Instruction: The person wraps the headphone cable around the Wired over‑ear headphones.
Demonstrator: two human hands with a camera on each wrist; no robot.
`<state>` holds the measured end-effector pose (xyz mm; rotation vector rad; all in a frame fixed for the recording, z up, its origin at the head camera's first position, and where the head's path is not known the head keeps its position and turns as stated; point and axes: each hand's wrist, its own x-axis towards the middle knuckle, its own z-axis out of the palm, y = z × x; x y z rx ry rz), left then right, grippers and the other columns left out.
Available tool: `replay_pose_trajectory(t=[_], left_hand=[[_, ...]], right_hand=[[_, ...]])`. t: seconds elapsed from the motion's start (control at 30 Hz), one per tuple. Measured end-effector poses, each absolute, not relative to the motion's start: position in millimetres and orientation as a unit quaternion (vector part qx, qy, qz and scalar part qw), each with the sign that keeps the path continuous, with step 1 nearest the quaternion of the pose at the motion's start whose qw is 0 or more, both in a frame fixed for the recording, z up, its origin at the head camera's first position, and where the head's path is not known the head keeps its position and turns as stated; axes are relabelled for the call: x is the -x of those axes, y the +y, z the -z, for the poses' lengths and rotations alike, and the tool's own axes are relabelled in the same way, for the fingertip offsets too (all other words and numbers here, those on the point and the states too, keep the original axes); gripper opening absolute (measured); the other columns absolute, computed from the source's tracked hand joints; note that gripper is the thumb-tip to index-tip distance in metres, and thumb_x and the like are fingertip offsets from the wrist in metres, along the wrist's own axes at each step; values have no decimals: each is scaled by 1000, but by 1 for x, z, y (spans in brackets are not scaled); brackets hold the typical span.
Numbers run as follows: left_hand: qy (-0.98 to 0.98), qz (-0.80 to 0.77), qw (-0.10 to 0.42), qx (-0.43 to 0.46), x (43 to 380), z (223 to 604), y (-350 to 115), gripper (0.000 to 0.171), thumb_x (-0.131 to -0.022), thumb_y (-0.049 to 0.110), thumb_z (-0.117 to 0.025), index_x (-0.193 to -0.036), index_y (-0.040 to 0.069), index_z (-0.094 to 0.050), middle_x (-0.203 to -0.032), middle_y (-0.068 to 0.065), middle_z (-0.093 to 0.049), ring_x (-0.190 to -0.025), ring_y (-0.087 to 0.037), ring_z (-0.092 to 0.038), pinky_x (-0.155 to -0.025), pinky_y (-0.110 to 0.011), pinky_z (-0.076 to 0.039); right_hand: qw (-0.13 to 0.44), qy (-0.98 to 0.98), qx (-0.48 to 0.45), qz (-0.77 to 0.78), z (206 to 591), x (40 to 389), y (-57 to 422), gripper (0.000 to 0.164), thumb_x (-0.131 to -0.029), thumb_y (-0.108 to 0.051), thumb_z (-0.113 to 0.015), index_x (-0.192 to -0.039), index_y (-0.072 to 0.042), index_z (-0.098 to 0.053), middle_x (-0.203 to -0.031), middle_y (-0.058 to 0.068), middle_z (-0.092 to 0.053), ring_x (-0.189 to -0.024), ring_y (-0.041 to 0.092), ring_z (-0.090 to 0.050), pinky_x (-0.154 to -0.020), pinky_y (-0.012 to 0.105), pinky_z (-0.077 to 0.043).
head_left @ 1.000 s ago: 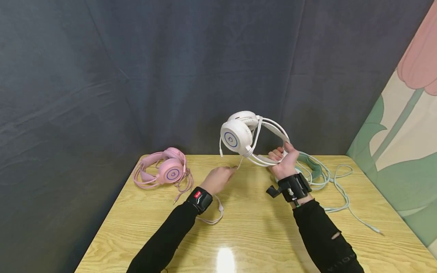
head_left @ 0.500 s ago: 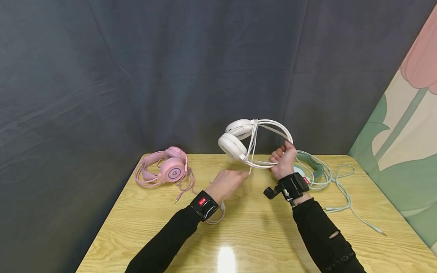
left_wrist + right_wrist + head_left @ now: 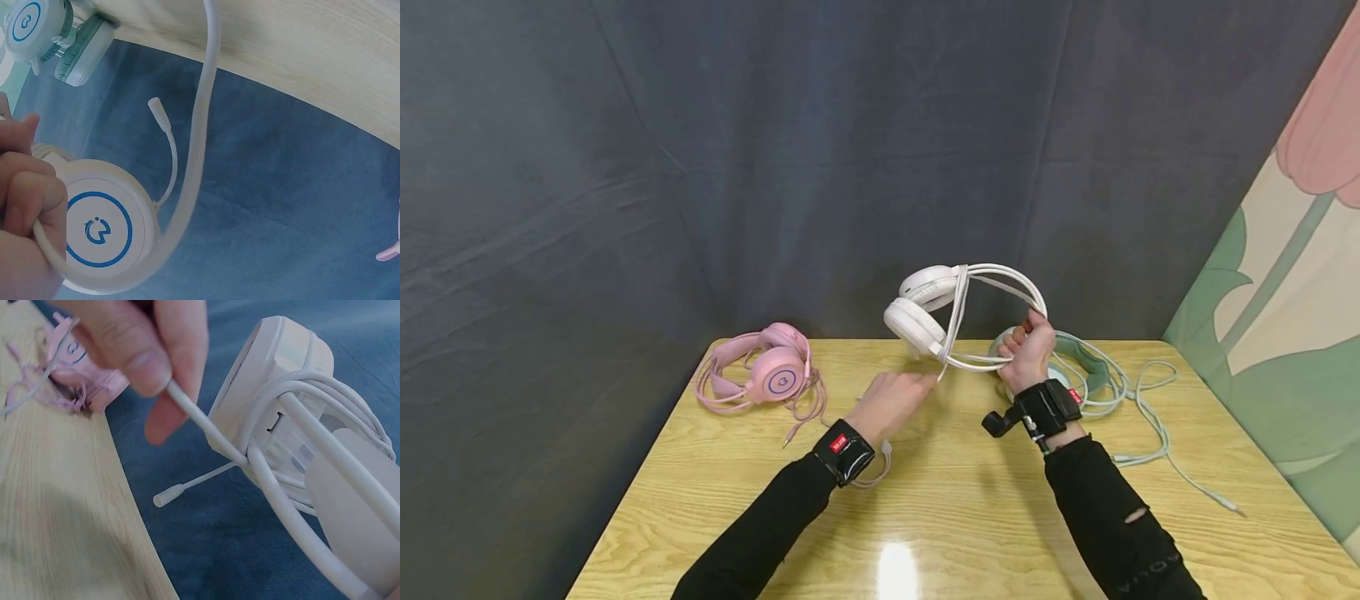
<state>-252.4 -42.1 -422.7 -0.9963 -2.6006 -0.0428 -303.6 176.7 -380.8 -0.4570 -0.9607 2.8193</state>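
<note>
My right hand point(image 3: 1030, 354) grips the headband of a white headset point(image 3: 913, 323), holding it up above the table with its ear cups to the left. Several turns of its white cable point(image 3: 206, 425) wrap the headband wires beside the ear cups. Just below the lower cup, my left hand point(image 3: 891, 404) pinches the cable between thumb and fingers. In the right wrist view the cable runs taut from those fingers to the wrap. A short microphone boom point(image 3: 167, 495) sticks out from an ear cup. Cable from the left hand also loops freely across the left wrist view.
A pink headset point(image 3: 778, 379) with bundled cable lies at the table's back left. Behind my right hand is a green headset point(image 3: 1093, 371), its cable trailing right across the wooden table point(image 3: 985, 533). A dark curtain point(image 3: 850, 167) hangs behind the table.
The white headset has tilted, turning its ear-cup logo out of the head view, and dropped slightly. My left hand has moved right with the cable, and more strands now cross the headband wires.
</note>
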Motion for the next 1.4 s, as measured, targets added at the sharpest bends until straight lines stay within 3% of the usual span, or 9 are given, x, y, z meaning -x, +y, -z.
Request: replay_pose_trajectory(t=[0.37, 0.67, 0.8, 1.03, 1.4], left_hand=[[-912, 27, 203, 356, 249, 422, -46, 11, -98, 23, -59, -92, 17, -66, -76, 6, -68, -63, -16, -65, -51, -32, -48], [-907, 30, 213, 362, 246, 419, -52, 20, -98, 29, -59, -83, 18, -66, -70, 9, -63, -58, -14, -61, -49, -30, -44], [-906, 31, 218, 362, 245, 415, -57, 23, -98, 29, -59, -78, 19, -64, -63, 10, -58, -53, -12, -55, -45, -29, -39], [-893, 31, 255, 369, 247, 403, -71, 23, -92, 31, -66, -71, 23, -64, -59, 11, -59, -51, -11, -57, -44, -31, -39], [-850, 58, 319, 415, 254, 381, -82, 19, -90, 26, -71, -74, 24, -61, -58, 12, -46, -47, -2, -41, -42, -24, -33]], right_hand=[[119, -387, 117, -907, 388, 306, 174, 49, -103, -18, -35, -55, -19, -27, -42, -9, -22, -36, 5, -16, -40, 20, -15], [177, -451, 109, -868, 392, 307, 172, 23, -99, -8, -39, -77, -15, -38, -48, -8, -26, -36, 3, -20, -34, 19, -17], [192, -454, 112, -863, 396, 304, 173, 20, -99, -6, -39, -81, -14, -39, -50, -7, -27, -36, 2, -21, -34, 18, -16], [200, -495, 87, -841, 398, 300, 172, 18, -100, -7, -41, -83, -12, -43, -49, -7, -28, -35, 3, -23, -34, 20, -18], [255, -613, 128, -737, 406, 302, 174, 15, -96, -11, -52, -81, -14, -50, -52, -7, -39, -35, 5, -36, -35, 22, -31]])
